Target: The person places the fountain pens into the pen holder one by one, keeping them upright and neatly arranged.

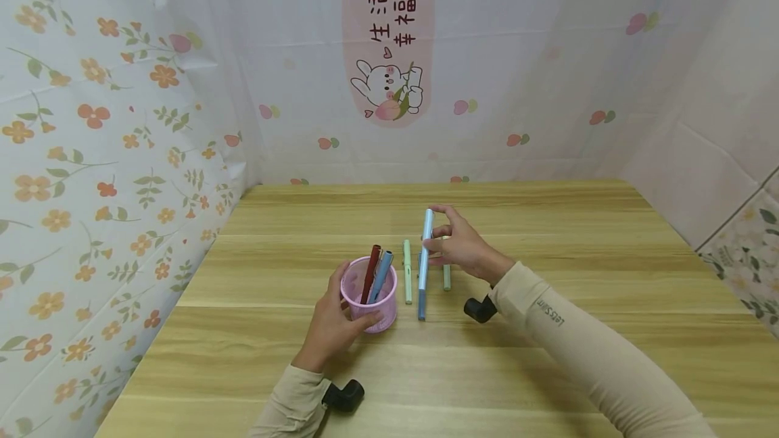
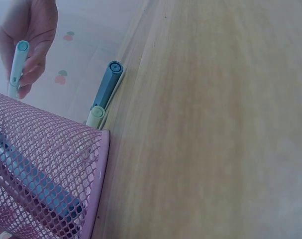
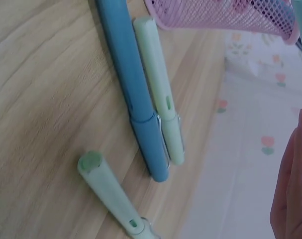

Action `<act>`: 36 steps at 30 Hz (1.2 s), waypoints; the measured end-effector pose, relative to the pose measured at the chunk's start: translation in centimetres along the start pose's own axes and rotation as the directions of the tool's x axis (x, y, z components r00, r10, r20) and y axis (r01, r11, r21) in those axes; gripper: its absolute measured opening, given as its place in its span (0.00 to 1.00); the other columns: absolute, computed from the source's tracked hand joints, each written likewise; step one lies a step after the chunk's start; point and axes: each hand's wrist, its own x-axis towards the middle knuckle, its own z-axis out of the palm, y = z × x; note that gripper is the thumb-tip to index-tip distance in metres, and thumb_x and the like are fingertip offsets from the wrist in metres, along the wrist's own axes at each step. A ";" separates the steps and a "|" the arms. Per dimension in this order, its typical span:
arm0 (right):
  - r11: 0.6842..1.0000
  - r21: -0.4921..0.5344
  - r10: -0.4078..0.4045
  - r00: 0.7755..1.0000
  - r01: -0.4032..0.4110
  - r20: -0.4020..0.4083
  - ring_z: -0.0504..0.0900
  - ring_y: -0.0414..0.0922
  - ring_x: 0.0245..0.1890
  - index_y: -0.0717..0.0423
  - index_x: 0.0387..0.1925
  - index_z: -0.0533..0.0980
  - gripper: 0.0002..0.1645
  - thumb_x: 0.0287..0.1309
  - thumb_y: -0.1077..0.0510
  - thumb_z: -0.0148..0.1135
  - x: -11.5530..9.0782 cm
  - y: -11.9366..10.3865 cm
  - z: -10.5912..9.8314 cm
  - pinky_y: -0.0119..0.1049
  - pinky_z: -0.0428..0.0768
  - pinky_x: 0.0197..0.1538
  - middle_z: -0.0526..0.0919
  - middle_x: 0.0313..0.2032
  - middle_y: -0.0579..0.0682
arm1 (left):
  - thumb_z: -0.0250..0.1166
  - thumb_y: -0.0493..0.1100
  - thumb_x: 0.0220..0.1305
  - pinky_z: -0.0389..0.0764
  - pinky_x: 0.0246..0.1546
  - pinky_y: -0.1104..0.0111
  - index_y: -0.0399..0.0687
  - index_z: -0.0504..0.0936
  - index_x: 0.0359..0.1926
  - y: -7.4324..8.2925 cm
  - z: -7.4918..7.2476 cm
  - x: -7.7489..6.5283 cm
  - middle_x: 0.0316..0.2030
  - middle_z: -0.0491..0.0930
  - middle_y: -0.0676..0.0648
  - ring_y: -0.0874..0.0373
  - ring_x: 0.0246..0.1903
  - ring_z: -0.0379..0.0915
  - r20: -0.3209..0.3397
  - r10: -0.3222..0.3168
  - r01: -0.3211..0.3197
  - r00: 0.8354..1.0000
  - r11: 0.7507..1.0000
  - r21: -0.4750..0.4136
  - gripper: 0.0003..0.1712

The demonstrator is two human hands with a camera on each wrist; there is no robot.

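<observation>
Only brand-ish text I can make out is on the right sleeve (image 1: 578, 330): looks like "Let's Slim" in dark letters. The cloth backdrop (image 1: 523, 73) at the far side has two columns of Chinese, 生活甜 and 幸福满, cut off at the top, with a cartoon rabbit (image 1: 380, 83) and a tulip under them. Can't read any logo on the pens.

The left hand (image 1: 335, 323) is wrapped round a pink mesh pen cup (image 1: 372, 320), upright on the table (image 1: 243, 350). A dark red pen (image 1: 370, 276) and a blue pen (image 1: 381, 276) lean inside, red on the left. The right hand (image 1: 462, 245) is pinching a light blue pen (image 1: 426, 245), to the right of the cup.

From the head view that pen covers much of a darker blue pen (image 1: 421, 308), so they nearly read as one. The right wrist cam sorts it out: the darker one lies on the table just beside a pale green pen (image 3: 158, 84), with another green pen (image 3: 113, 194) a bit apart. It also shows metal clips and little barrel windows. The left wrist cam shows the held pen lifted off the table, plus the cup's pens through the mesh.
</observation>
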 end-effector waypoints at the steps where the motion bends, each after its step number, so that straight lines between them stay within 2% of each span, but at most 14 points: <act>1: 1.000 0.001 -0.002 1.000 0.002 -0.002 0.81 0.50 0.36 0.47 0.74 0.48 0.44 0.64 0.72 0.54 -0.1 0.0 0.1 0.58 0.79 0.51 0.70 0.46 0.62 | 0.81 0.44 0.43 0.73 0.55 0.44 0.42 0.53 0.72 0.0 0.0 0.0 0.61 0.69 0.33 0.36 0.57 0.70 0.000 0.002 -0.002 1.000 1.000 -0.001 0.60; 5: 1.000 0.013 -0.010 1.000 0.010 -0.008 0.80 0.50 0.38 0.47 0.74 0.47 0.44 0.64 0.72 0.54 -0.3 -0.2 0.4 0.58 0.78 0.52 0.69 0.46 0.62 | 0.81 0.43 0.43 0.74 0.55 0.45 0.43 0.54 0.72 0.0 0.0 0.0 0.60 0.70 0.33 0.36 0.57 0.70 -0.003 0.004 -0.004 1.000 1.000 0.001 0.60; 11: 0.998 0.053 -0.019 0.999 0.021 -0.035 0.80 0.50 0.39 0.47 0.73 0.48 0.44 0.64 0.72 0.55 -0.5 -0.4 0.9 0.52 0.82 0.49 0.66 0.45 0.60 | 0.81 0.44 0.43 0.74 0.54 0.45 0.43 0.54 0.72 -0.1 0.1 0.2 0.60 0.69 0.33 0.36 0.57 0.70 -0.002 0.014 -0.014 1.000 1.000 0.001 0.60; 15: 0.994 0.105 -0.019 0.998 0.025 -0.051 0.81 0.50 0.38 0.47 0.73 0.48 0.44 0.63 0.72 0.56 -0.7 -0.3 1.7 0.51 0.82 0.49 0.67 0.44 0.58 | 0.81 0.44 0.43 0.74 0.55 0.45 0.42 0.54 0.72 -0.3 0.0 0.1 0.60 0.70 0.34 0.37 0.57 0.70 -0.004 0.027 -0.027 1.000 1.000 0.003 0.59; 19: 0.989 0.143 -0.019 0.997 0.029 -0.074 0.82 0.49 0.37 0.47 0.73 0.47 0.46 0.63 0.72 0.56 -1.2 -0.5 2.6 0.45 0.84 0.46 0.68 0.44 0.58 | 0.81 0.41 0.42 0.73 0.56 0.46 0.42 0.55 0.71 -0.4 0.0 -0.2 0.60 0.70 0.35 0.39 0.57 0.70 -0.013 0.028 -0.028 1.000 1.000 -0.002 0.59; 21: 0.987 0.149 -0.042 0.994 0.057 -0.102 0.82 0.50 0.37 0.46 0.73 0.47 0.45 0.63 0.72 0.56 -1.4 -0.7 3.0 0.43 0.84 0.45 0.69 0.45 0.59 | 0.81 0.42 0.42 0.73 0.56 0.46 0.42 0.54 0.71 -0.3 0.0 0.0 0.59 0.70 0.34 0.39 0.57 0.70 -0.014 0.047 -0.047 0.999 0.999 -0.002 0.59; 26: 0.981 0.149 -0.105 0.983 0.127 -0.148 0.82 0.52 0.39 0.44 0.72 0.48 0.45 0.63 0.71 0.57 -1.6 -0.8 3.7 0.45 0.84 0.45 0.70 0.46 0.62 | 0.80 0.42 0.44 0.74 0.55 0.45 0.42 0.54 0.72 -0.2 0.0 0.3 0.60 0.70 0.33 0.38 0.57 0.71 -0.009 0.060 -0.060 0.998 0.998 -0.001 0.59; 31: 0.977 0.124 -0.153 0.973 0.176 -0.172 0.83 0.51 0.36 0.43 0.72 0.49 0.45 0.62 0.72 0.57 -1.7 -0.4 4.4 0.51 0.84 0.45 0.70 0.47 0.62 | 0.80 0.43 0.44 0.75 0.53 0.44 0.43 0.54 0.71 -0.1 -0.1 0.2 0.59 0.70 0.32 0.37 0.56 0.71 -0.003 0.045 -0.045 0.999 0.999 0.018 0.58; 36: 0.962 0.063 -0.251 0.953 0.265 -0.170 0.82 0.51 0.38 0.45 0.72 0.50 0.45 0.61 0.74 0.57 -2.1 0.1 5.0 0.56 0.82 0.44 0.71 0.47 0.63 | 0.80 0.44 0.44 0.74 0.54 0.44 0.42 0.54 0.71 -0.1 -0.1 0.1 0.59 0.71 0.32 0.36 0.56 0.71 -0.003 0.040 -0.040 0.999 0.999 0.015 0.58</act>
